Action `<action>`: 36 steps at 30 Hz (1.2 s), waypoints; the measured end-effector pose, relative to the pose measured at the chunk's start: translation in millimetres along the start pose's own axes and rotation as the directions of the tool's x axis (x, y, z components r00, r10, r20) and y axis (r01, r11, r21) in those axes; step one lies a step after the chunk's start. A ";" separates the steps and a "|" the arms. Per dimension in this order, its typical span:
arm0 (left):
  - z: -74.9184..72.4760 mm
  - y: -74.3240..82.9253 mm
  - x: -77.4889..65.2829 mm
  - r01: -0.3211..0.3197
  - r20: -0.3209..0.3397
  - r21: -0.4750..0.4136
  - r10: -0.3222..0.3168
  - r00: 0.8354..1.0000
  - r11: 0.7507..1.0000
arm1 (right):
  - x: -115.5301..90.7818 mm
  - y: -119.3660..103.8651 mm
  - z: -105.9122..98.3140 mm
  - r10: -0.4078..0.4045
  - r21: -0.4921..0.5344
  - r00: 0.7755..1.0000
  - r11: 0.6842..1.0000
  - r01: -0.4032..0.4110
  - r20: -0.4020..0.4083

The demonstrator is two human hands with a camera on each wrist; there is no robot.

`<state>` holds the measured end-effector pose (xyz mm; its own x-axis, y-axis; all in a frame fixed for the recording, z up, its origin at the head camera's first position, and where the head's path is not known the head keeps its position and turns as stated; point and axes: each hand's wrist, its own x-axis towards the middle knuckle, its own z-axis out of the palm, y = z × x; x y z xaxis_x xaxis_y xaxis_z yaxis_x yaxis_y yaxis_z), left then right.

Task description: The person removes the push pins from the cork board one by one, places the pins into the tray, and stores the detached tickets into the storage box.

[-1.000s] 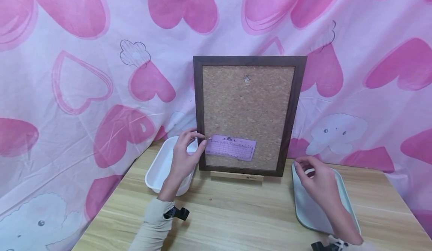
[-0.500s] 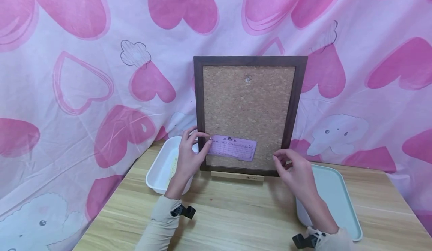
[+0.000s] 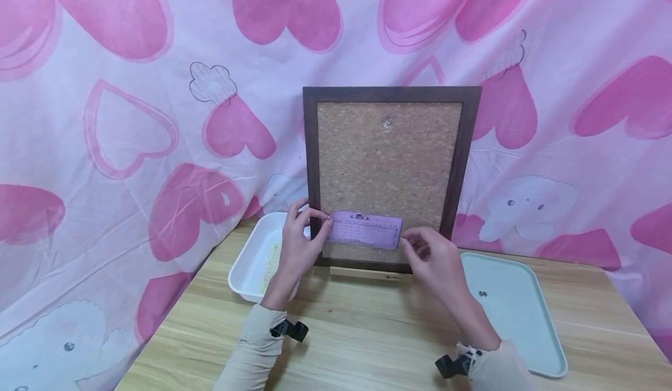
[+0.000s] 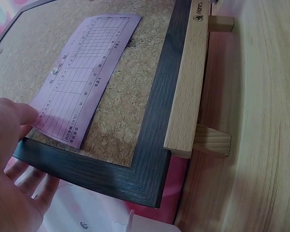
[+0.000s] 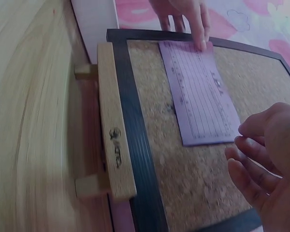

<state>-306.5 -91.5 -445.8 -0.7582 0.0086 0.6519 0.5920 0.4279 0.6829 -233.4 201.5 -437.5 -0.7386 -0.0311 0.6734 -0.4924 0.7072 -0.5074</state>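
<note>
A purple printed form (image 3: 366, 230) lies against the lower part of a framed corkboard (image 3: 388, 163). A small pushpin (image 4: 54, 70) sits at the middle of the form's upper edge. My left hand (image 3: 301, 242) pinches the form's upper left corner, its other fingers by the dark frame's left side in the left wrist view. At the form's right end is my right hand (image 3: 436, 259), thumb and index together at the upper right corner in the right wrist view. A tiny bright pushpin (image 5: 240, 137) barely shows between those fingertips, mostly hidden.
The board stands on a wooden easel base (image 3: 370, 273). At left is a white bin (image 3: 244, 262) with a yellowish strip (image 3: 272, 265). A pale green tray (image 3: 517, 321) at right holds small metallic pieces (image 3: 482, 293). Several pins (image 3: 387, 122) cluster near the board's top.
My right hand has moved left from over the green tray to the form's right end, uncovering the tray. The left hand stays at the form's left corner, shifted slightly right.
</note>
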 end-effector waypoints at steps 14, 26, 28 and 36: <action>0.5 -3.2 -0.9 0.016 0.010 0.002 -0.016 1.000 1.000 | 14.2 -14.8 38.4 -0.055 0.021 0.998 0.998 0.055 -0.013; 0.0 -0.4 -1.4 0.017 0.011 -0.004 -0.017 1.000 1.000 | 28.4 -28.3 61.7 -0.080 0.053 0.994 0.995 0.084 -0.075; -0.1 -0.2 -1.0 0.019 0.014 -0.006 -0.019 1.000 1.000 | 29.7 -30.5 64.3 -0.080 0.063 0.994 0.994 0.085 -0.078; -0.5 0.3 -0.5 0.023 0.021 -0.004 -0.023 1.000 1.000 | 32.3 -33.7 74.3 -0.071 0.073 0.990 0.994 0.081 -0.120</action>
<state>-305.8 -91.8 -445.8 -0.7772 0.0180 0.6290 0.5756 0.4244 0.6990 -274.8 124.2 -438.5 -0.6408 0.0036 0.7677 -0.5824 0.6492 -0.4892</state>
